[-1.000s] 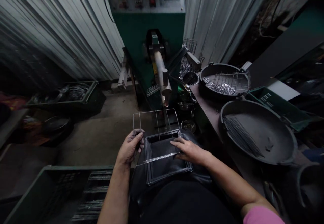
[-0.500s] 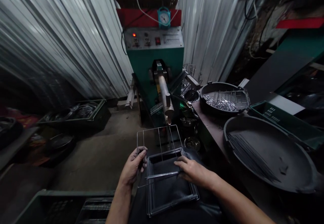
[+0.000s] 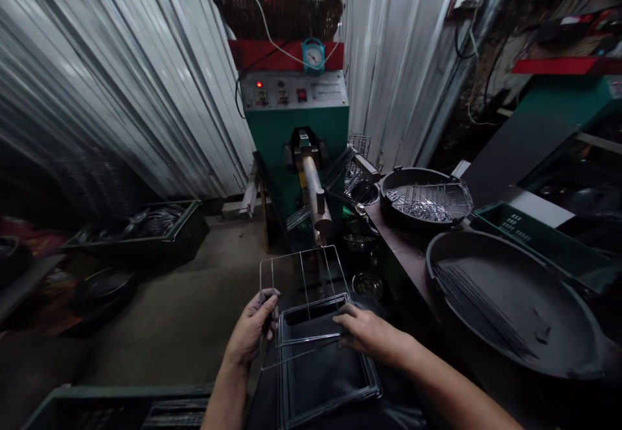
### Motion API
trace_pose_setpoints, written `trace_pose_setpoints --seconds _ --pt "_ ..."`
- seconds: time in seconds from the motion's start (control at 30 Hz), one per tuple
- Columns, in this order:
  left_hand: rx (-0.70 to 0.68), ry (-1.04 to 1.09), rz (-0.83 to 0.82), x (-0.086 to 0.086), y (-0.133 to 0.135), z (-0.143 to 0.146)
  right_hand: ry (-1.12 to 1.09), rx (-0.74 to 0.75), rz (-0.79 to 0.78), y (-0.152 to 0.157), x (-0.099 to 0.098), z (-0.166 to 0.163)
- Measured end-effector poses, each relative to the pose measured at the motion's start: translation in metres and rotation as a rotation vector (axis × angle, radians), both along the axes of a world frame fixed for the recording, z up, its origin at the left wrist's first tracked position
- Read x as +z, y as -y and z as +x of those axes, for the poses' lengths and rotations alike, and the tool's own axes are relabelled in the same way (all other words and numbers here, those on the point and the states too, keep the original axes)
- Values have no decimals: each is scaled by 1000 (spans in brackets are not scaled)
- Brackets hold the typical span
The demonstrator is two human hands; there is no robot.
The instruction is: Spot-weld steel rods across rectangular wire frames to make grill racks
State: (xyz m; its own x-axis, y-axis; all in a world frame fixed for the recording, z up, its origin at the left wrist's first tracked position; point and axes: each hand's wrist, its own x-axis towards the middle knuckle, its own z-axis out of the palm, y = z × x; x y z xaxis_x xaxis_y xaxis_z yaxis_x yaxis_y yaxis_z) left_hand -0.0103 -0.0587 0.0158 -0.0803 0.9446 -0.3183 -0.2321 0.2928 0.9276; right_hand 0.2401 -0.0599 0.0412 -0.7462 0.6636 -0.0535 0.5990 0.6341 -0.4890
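Observation:
A thin rectangular wire frame with a few cross wires [image 3: 286,256] is held out in front of me, its far edge at the electrode tip of a green spot welding machine [image 3: 296,119]. My left hand [image 3: 253,326] is closed on its left side wire. On the right side, my right hand [image 3: 362,329] has its fingers curled around the frame's wires; the exact grip is partly hidden. Beneath it, a stack of heavier rectangular wire frames [image 3: 330,407] rests on my dark apron [image 3: 330,372]. The machine's metal arm [image 3: 313,187] points down toward me.
Right of me, a large round pan [image 3: 515,287] holds long straight wires [image 3: 481,307]. Behind it, another pan [image 3: 425,187] contains short bright wire pieces. Green crates stand at the left [image 3: 136,242] and lower left [image 3: 121,391]. A blue clock [image 3: 313,56] hangs on the machine.
My view has tipped up slightly, so the machine appears lower and more of the basket above it shows. Both hands keep hold of the wire frame, its near edge slightly lower.

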Motion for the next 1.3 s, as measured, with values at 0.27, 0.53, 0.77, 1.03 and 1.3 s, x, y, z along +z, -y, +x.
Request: trace_pose_setpoints --seconds 0.27,0.53,0.77,1.03,1.3 --pt "-1 29 -24 0 0 2 -55 -11 -19 -3 -1 2" --pt "18 35 3 -8 -1 2 64 -25 99 4 -10 3" --pt "71 13 55 -1 -27 -5 -547 -282 273 -17 -22 23" --pt "80 17 93 3 -84 -11 -875 -792 -433 -133 -23 -14" --pt "81 55 103 8 -130 -26 -850 -595 -603 -182 -11 -51"
